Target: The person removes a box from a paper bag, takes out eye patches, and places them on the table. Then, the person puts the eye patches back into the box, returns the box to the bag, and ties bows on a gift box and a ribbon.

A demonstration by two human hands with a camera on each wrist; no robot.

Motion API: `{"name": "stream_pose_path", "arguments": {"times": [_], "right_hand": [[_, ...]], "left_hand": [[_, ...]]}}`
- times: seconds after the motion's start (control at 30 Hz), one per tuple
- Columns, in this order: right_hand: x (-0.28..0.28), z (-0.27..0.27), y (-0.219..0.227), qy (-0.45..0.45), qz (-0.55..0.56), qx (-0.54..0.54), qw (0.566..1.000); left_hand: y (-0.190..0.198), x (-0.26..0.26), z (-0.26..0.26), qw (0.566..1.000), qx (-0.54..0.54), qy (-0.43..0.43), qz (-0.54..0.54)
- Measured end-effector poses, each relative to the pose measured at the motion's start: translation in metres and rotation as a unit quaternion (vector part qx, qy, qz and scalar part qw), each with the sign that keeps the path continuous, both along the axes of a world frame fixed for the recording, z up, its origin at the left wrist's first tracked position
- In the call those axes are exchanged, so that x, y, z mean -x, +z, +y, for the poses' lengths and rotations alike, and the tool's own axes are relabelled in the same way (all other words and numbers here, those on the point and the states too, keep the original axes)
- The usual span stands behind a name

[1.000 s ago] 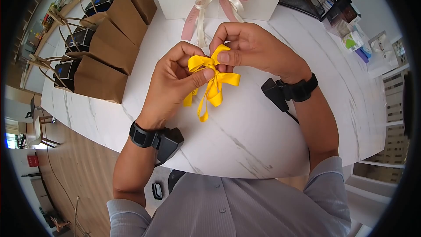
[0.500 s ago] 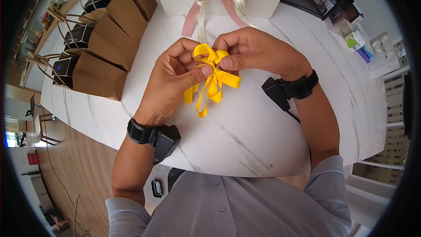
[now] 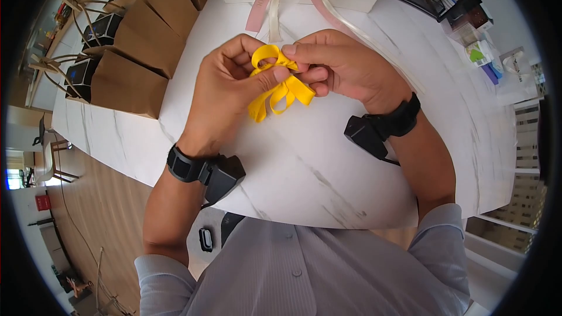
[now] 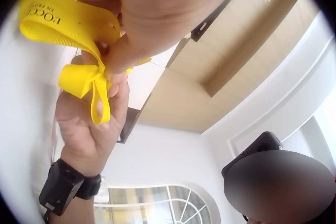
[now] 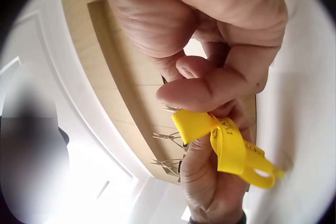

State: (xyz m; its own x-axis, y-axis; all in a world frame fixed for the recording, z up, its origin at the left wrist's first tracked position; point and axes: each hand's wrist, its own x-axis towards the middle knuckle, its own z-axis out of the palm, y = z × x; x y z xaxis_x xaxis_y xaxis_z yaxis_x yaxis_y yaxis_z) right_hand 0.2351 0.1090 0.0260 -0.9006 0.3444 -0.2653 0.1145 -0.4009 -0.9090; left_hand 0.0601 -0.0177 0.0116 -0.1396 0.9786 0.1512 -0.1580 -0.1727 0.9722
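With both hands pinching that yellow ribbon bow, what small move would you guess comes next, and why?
Probably a gentle pull of the two loops apart to snug the knot. The left hand and the right hand each pinch the yellow ribbon bow at its middle, above the white marble table. The loops look uneven and the tails hang loose, so the knot seems not yet tight.

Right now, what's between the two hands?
The yellow ribbon bow: the left hand and right hand both pinch it at its knot, above the marble table. Head view shows it.
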Motion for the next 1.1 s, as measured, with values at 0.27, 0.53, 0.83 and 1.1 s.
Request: {"name": "stream_pose_path", "arguments": {"times": [0.27, 0.53, 0.83, 1.1], "right_hand": [[0.006, -0.002, -0.007, -0.047, 0.083, 0.05, 0.994], [0.008, -0.004, -0.018, -0.027, 0.222, 0.066, 0.973], [0.009, -0.008, -0.016, -0.046, 0.188, 0.031, 0.981], [0.012, -0.015, -0.015, -0.065, 0.174, 0.058, 0.981]], "left_hand": [[-0.001, 0.013, 0.004, 0.999, 0.013, 0.03, -0.017], [-0.002, 0.008, 0.003, 0.99, 0.036, 0.001, -0.136], [0.009, 0.0, -0.003, 0.989, 0.031, -0.037, -0.142], [0.012, 0.006, -0.004, 0.996, 0.081, -0.016, -0.032]]}}
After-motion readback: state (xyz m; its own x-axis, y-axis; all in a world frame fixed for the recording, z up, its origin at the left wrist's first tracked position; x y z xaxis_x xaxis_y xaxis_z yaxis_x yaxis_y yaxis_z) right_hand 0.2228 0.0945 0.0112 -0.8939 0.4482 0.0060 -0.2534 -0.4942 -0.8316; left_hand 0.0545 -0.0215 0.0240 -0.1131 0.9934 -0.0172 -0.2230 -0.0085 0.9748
